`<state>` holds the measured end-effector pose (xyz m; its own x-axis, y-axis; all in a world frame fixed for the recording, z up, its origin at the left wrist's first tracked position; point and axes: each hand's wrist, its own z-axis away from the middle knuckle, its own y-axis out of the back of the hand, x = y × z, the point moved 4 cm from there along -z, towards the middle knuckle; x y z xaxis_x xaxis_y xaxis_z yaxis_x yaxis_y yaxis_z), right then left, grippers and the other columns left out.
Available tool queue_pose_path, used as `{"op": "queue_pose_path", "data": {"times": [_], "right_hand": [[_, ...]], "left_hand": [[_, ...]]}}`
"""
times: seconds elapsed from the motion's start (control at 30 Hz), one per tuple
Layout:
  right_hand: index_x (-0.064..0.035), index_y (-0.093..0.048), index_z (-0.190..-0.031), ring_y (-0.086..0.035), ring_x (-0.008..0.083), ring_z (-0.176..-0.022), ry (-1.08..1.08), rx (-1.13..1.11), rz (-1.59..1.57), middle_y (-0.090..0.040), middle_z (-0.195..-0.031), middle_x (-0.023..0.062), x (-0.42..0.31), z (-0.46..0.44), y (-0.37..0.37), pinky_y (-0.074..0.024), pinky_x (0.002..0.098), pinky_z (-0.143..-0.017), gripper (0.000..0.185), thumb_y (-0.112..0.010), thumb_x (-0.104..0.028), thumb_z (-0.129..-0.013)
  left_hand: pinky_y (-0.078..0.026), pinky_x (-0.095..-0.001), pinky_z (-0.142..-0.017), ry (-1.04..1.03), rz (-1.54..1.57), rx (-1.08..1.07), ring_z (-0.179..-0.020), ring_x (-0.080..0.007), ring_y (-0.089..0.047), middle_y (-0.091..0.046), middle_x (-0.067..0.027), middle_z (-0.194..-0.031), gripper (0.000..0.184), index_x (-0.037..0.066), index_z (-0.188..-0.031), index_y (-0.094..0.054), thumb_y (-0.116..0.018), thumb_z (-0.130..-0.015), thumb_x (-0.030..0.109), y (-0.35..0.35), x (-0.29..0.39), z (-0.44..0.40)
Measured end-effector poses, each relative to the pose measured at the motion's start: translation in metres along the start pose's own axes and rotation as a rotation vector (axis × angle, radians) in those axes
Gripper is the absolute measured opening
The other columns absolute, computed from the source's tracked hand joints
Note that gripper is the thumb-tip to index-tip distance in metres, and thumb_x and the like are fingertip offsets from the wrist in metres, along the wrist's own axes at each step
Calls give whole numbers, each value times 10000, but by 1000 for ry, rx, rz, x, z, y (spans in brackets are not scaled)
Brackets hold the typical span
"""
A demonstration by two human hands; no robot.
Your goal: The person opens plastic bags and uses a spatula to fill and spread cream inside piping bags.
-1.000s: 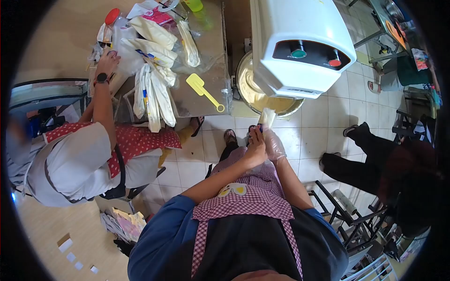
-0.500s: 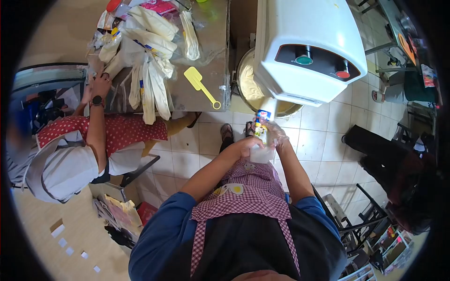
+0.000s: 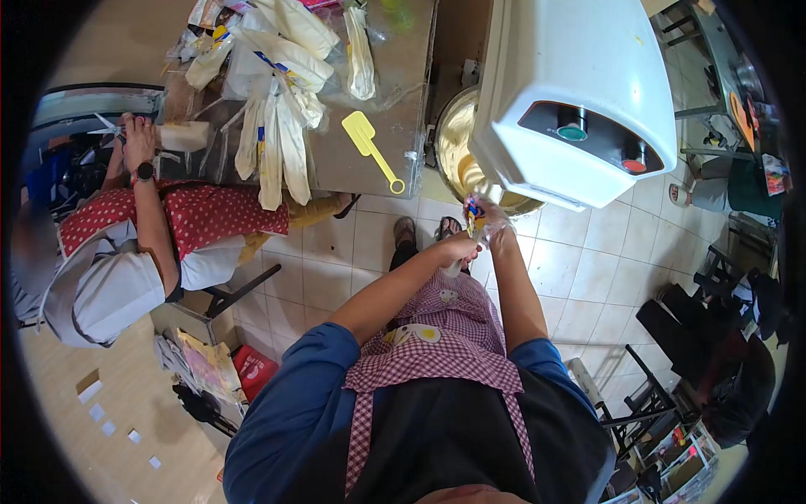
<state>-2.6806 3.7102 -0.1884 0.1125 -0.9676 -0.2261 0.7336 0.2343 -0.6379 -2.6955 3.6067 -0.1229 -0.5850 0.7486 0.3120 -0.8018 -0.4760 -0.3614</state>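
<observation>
Near the mixing bowl [image 3: 447, 149], both my hands are closed on a labelled plastic bag [image 3: 475, 220] with blue, red and yellow print. My left hand [image 3: 457, 249] grips its lower, gathered part close to my apron. My right hand [image 3: 497, 220], in a clear plastic glove, wraps the upper part by the bowl's rim. My fingers cover much of the bag, and its contents are mostly hidden. Pale yellow cream [image 3: 457, 134] fills the bowl under the white mixer [image 3: 588, 84].
Several cream-filled bags [image 3: 281, 139] lie piled on the table [image 3: 336, 172], beside a yellow spatula [image 3: 369, 147]. At left, a co-worker's hands [image 3: 138, 141] hold scissors [image 3: 107, 126] and a pale packet [image 3: 183, 137]. Chairs [image 3: 642, 395] stand at right on the tiled floor.
My hands have drawn together around the bag, which shows less now. The white part below my left hand has narrowed. The co-worker's hands moved left and scissors appear. The view shifted slightly.
</observation>
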Motion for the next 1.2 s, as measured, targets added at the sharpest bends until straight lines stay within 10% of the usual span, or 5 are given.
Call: {"op": "queue_pose_path", "data": {"times": [0.33,0.7,0.9,1.2], "right_hand": [[-23,-567,-868,-565,170,-598,330,-186,138,-591,-727,63,-33,-20,7,-479,280,-569,129,-598,-141,-826],[-68,-542,-924,-582,206,-651,69,178,158,-589,-778,74,0,-74,140,-515,346,-619,196,-580,-246,-851],[-23,-610,-883,-573,170,-646,-19,283,544,-603,-769,67,13,21,35,-454,301,-563,194,-621,-209,-828],[-9,-527,-917,-578,260,-606,129,256,22,-594,-722,115,12,-34,48,-485,346,-575,135,-535,-131,-861]], "left_hand": [[-405,-257,-399,-28,-294,22,-464,-120,-470,-517,-41,-635,210,-20,-914,-565,-427,-805,94,0,7,1],[-394,-280,-360,25,-193,22,-422,-122,-461,-516,-38,-609,157,17,-873,-582,-463,-807,95,13,-13,-25],[-393,-322,-385,-28,-78,71,-447,-168,-505,-556,-73,-605,128,13,-720,-580,-526,-769,119,21,-9,-23],[-387,-332,-392,-85,-192,64,-470,-181,-511,-557,-92,-611,152,-13,-742,-582,-557,-763,136,24,-11,-20]]}}
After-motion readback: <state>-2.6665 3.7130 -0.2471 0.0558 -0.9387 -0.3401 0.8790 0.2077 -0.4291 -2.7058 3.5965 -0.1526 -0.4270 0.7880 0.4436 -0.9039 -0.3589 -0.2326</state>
